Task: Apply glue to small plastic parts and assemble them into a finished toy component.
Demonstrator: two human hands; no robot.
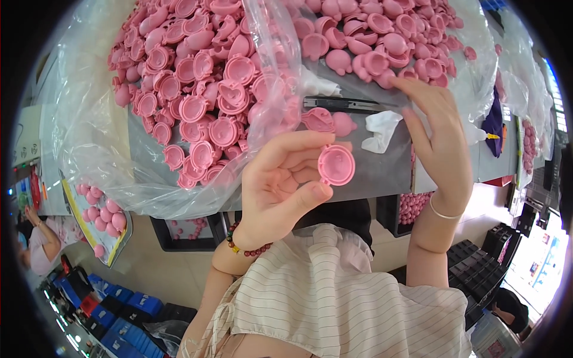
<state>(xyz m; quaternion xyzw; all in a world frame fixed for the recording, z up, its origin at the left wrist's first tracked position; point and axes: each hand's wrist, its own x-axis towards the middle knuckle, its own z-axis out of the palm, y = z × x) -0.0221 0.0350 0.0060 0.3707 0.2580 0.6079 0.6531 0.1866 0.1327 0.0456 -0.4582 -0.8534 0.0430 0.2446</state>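
My left hand (277, 182) pinches a pink round plastic shell half (338, 165) between thumb and fingers, its hollow side facing up. My right hand (439, 128) reaches over the far right pile of pink shell pieces (376, 36), fingers stretched and thumb apart. Its fingertips are at a piece on the near edge of that pile; I cannot tell whether they touch. Two more pink pieces (319, 120) lie on the grey table just beyond my left hand. A black utility knife (343, 104) and a crumpled white tissue (382, 130) lie between the hands.
A clear plastic bag (161, 200) spreads under a large pile of pink shells (197, 89) at the left. Pink balls (107, 218) sit in a yellow-edged tray. Dark bins (185, 231) stand below the table edge. Another person's arm (45, 235) shows at far left.
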